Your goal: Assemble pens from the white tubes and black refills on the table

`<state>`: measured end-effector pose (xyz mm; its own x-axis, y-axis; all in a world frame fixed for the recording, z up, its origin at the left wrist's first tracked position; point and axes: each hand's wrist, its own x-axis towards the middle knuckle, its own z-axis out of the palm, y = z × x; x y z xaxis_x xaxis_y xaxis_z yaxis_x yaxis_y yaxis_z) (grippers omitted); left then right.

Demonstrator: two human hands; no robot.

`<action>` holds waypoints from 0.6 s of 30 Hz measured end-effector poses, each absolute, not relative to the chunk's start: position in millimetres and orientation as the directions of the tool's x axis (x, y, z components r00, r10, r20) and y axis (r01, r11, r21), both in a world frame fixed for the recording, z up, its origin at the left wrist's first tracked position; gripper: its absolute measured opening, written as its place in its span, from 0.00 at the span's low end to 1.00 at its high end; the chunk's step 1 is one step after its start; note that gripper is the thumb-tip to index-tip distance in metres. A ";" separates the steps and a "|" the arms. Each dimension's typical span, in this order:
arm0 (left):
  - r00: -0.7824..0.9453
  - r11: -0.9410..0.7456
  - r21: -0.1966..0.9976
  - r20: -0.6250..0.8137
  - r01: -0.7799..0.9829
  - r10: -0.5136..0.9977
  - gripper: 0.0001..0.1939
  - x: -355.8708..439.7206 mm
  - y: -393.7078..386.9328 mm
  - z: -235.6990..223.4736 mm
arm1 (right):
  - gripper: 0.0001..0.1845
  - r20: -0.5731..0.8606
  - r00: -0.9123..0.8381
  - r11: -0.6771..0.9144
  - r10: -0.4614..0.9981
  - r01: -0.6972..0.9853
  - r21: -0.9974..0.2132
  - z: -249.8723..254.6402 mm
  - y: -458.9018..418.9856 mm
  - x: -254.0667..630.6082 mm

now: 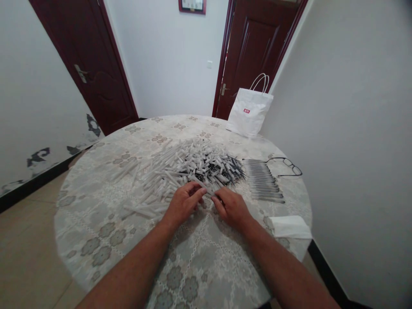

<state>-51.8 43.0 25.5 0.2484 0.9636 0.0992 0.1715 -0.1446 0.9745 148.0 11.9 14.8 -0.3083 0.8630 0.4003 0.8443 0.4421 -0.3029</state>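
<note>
A big heap of pale pen barrels (167, 169) and dark pen parts (222, 169) covers the middle of a round table (106, 206). My left hand (183, 202) and my right hand (231, 207) meet at the near edge of the heap. Both are closed in a pinch on one thin pen piece (207, 191) that runs between their fingertips. To the right of the heap lies a neat row of assembled pens (264, 180).
Black-framed glasses (288, 165) lie at the table's right edge. A folded white tissue (289, 226) sits near my right forearm. A white paper bag (249, 112) stands at the far side. Two dark red doors and white walls surround the table.
</note>
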 end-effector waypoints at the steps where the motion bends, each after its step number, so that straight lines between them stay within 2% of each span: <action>1: 0.274 -0.116 0.984 0.076 0.133 0.959 0.18 -51.1 43.0 25.5 | 0.13 0.402 -0.327 0.461 0.855 0.834 -0.303 14.9 10.9 145.7; 4: 0.286 -0.074 0.996 0.058 0.045 0.956 0.18 -50.3 42.7 26.4 | 0.12 0.431 -0.362 0.516 0.827 0.793 -0.325 17.4 9.8 145.9; 6: 0.254 -0.062 0.998 0.061 -0.002 0.965 0.18 -50.8 42.6 27.4 | 0.13 0.499 -0.331 0.537 0.801 0.766 -0.353 20.2 12.2 153.5; 8: 0.201 -0.056 0.997 0.065 -0.052 0.977 0.18 -51.7 43.1 27.8 | 0.14 0.581 -0.215 0.491 0.785 0.788 -0.371 22.3 17.4 166.3; 10: 0.143 -0.051 0.993 0.066 -0.106 0.988 0.17 -52.5 44.0 27.5 | 0.15 0.606 -0.079 0.362 0.792 0.859 -0.361 22.5 24.6 181.5; 13: 0.102 -0.034 0.986 0.051 -0.163 0.993 0.17 -52.7 45.2 26.7 | 0.14 0.489 -0.039 0.182 0.872 0.951 -0.249 18.4 34.6 200.5; 18: 0.112 -0.030 0.991 0.045 -0.133 0.993 0.16 -51.4 44.8 28.2 | 0.14 0.287 -0.082 0.116 0.954 0.988 -0.101 10.4 40.3 204.6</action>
<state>-51.4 44.8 28.2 0.1120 0.9927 0.0447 -0.1334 -0.0295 0.9906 204.6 40.3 10.4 -0.0823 0.9544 0.2871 0.9882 0.1156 -0.1009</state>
